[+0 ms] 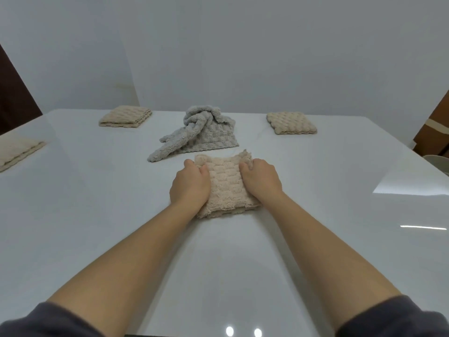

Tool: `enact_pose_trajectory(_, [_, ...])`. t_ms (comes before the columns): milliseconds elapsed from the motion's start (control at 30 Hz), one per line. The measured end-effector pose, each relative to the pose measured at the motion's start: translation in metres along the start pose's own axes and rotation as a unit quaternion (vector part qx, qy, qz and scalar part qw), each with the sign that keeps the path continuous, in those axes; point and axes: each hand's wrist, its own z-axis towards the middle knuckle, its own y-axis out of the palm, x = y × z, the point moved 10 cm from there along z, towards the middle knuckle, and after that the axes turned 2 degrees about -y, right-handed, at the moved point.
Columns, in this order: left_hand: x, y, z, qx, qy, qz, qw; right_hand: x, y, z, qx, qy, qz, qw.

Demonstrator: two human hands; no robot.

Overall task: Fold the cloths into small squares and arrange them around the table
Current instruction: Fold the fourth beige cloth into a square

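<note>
Left hand [190,183] and right hand [261,181] fold a tan cloth [224,183] on the counter [97,215].
Each grip is curled tight on a far corner of the tan cloth, which lies mid-counter, just in front of the messy grey cloth [196,132]. If one grip lets go too soon, the fluffy layers may slide and the square may end up crooked. A push forward could bump the grey cloth.

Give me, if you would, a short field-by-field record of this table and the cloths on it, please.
Table: white, glossy
Beige cloth: folded small, lying near the person
Left hand: grips its left side
Right hand: grips its right side
Grey cloth: crumpled, unfolded, just behind
Folded squares: far-left square, far-right square, left-edge square
</note>
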Motion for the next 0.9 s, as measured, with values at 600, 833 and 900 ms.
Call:
enact_pose_trajectory(600, [0.170,0.152,-0.059,-0.232,0.008,-0.215,0.948,0.192,-0.165,0.031,0.093,0.113,0.107,0.983])
enact_pose_trajectory(833, [0.252,0.192,-0.090,-0.243,0.177,-0.094,0.949,0.260,-0.219,0.023,0.190,0.135,0.146,0.962])
enact_pose_trajectory(900, [0.269,0.204,-0.101,-0.240,0.236,-0.070,0.939,0.277,-0.234,0.017,0.229,0.147,0.148,0.951])
